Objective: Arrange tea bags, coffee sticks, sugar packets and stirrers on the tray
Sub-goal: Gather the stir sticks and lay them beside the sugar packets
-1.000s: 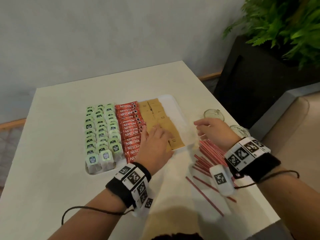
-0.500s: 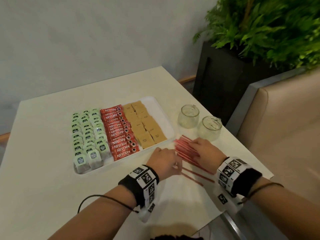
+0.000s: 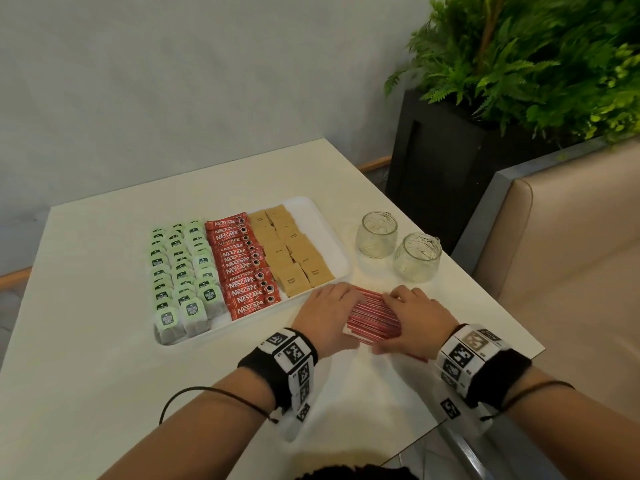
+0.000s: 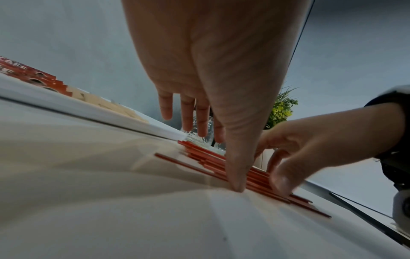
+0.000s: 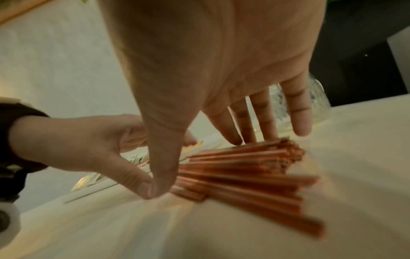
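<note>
Stirrers [image 3: 372, 317] are lying in a loose red pile on the table [image 3: 86, 358], just beside the near right corner of the tray [image 3: 341, 251] and not yet on it. The pile is flanked by both hands: the left hand [image 3: 327, 315] is set against its left side and the right hand [image 3: 417, 318] against its right, thumbs down on the table at the near edge. The fingers of both are held nearly straight above the sticks, so nothing is gripped yet.

Trouble is to be expected from the pile's looseness. The sticks are fanned and uneven at their ends, and a few lie apart at the near side; if the pile is squeezed or lifted unevenly, some are likely to slip out, roll, or be pushed off the near table edge.

On the tray, green tea bags [image 3: 183, 271] are held at the left, red coffee sticks [image 3: 244, 268] in the middle and brown sugar packets [image 3: 291, 252] to the right, with only a narrow bare strip left along the right rim. Two glass jars [image 3: 396, 247] are standing near the tray's right side; nothing can be seen inside them.
</note>
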Demonstrator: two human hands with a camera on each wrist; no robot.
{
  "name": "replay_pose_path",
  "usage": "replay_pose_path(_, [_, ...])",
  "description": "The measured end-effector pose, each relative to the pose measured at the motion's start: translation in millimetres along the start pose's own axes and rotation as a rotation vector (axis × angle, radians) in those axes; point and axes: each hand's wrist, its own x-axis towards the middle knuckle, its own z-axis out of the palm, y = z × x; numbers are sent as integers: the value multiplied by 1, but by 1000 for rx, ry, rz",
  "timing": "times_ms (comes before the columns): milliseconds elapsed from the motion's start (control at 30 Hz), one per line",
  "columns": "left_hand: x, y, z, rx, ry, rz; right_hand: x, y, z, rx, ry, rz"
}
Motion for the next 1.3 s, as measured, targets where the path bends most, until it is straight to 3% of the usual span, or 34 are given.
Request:
replay_pose_path(200, [18,12,-1,37,-172,-31,2,-15,10,135,12,-135])
replay_pose_path(367, [14,14,-6,170,-155,-83,8,-16,8,179,12,-71])
replay_pose_path(533, [10,13,-11,243,-172,-86,12,-22,1,105,-47,-114])
replay_pose_path(1300, [-15,-1,-16,389,-124,-138,20,-36,-7,110,-26,-144])
